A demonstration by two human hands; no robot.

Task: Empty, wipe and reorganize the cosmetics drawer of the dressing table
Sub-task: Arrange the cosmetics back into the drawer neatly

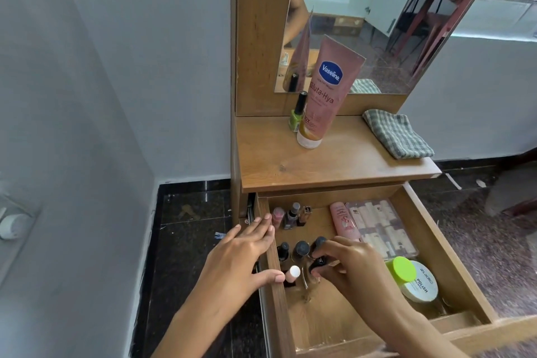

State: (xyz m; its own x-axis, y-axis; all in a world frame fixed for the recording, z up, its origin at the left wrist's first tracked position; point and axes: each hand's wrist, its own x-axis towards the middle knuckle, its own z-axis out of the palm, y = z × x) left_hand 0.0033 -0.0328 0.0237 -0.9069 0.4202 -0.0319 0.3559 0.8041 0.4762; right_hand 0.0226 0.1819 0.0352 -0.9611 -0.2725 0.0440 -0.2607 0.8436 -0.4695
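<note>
The wooden drawer [421, 218] of the dressing table stands pulled out. My left hand [241, 253] rests flat with straight fingers on the drawer's left wall. My right hand [345, 264] is inside the drawer and pinches a dark-capped bottle [316, 263] among several small nail polish bottles [300, 248]. A white-capped bottle [293, 273] stands by my left thumb. Further back lie a pink tube [344, 219] and a clear packet of sachets [380, 224]. A round white jar [422, 285] and a green-lidded jar [400, 269] sit at the drawer's right.
On the tabletop [334, 163] stand a pink Vaseline tube [328, 90], cap down, and a green nail polish bottle [297, 113]. A folded checked cloth [398, 132] lies at the right. A mirror [377, 20] rises behind. A wall is at the left.
</note>
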